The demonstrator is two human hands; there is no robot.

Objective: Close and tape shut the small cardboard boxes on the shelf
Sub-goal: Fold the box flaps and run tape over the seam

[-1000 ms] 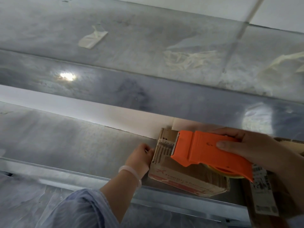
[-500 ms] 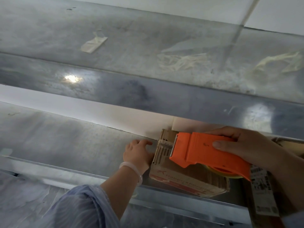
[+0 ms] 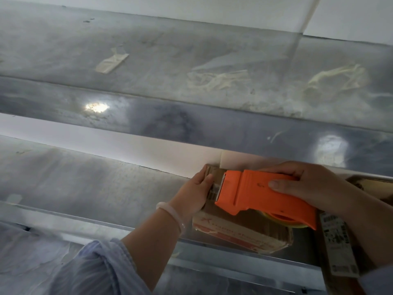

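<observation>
A small cardboard box (image 3: pixel 240 233) with red print on its front stands on the grey metal shelf (image 3: pixel 85 188), near the front lip. My left hand (image 3: pixel 192 192) lies against the box's left end, its fingers wrapped over the top left edge. My right hand (image 3: pixel 314 186) grips an orange tape dispenser (image 3: pixel 255 194) that sits on top of the box, with its blade end pointing left close to my left fingers. The yellowish tape roll (image 3: pixel 282 219) shows under the dispenser's handle.
Another cardboard box (image 3: pixel 338 252) with a white barcode label stands right of the small one, partly under my right wrist. An upper metal shelf (image 3: pixel 191 67) with old tape scraps juts out above. The shelf's front lip (image 3: pixel 212 250) runs below the boxes.
My left hand has moved up from the box's left side, and its fingers now lie over the top left edge. The dispenser has stayed on top of the box.
</observation>
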